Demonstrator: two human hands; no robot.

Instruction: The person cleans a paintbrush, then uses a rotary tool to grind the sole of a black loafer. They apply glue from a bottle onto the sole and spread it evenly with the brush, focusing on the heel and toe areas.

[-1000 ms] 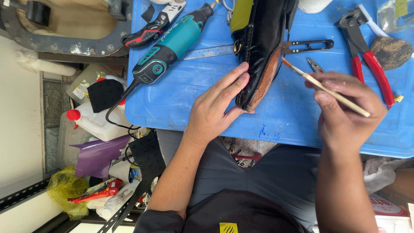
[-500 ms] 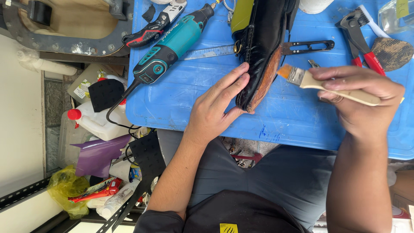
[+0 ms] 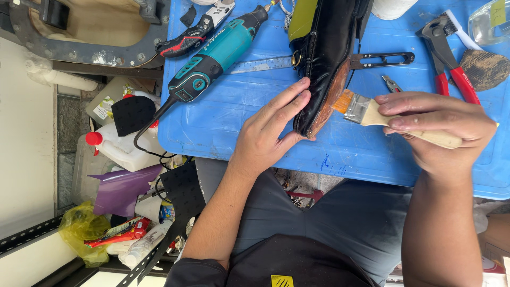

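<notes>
The left hand [image 3: 265, 139] lies flat with fingers spread wide, pressing the side of a black leather shoe [image 3: 324, 58] that rests on the blue surface [image 3: 239, 122]. The right hand [image 3: 441, 133] has its grip closed around the pale wooden handle of a flat paintbrush [image 3: 366, 112], whose orange bristles touch the shoe's brown sole edge, just left of that grip. Beyond the left hand's fingers lie a teal rotary tool [image 3: 218, 56] and a steel ruler [image 3: 260, 65]. Red-handled pincers [image 3: 451, 64] lie just above the right hand, black thread snips [image 3: 382, 58] between them and the shoe.
</notes>
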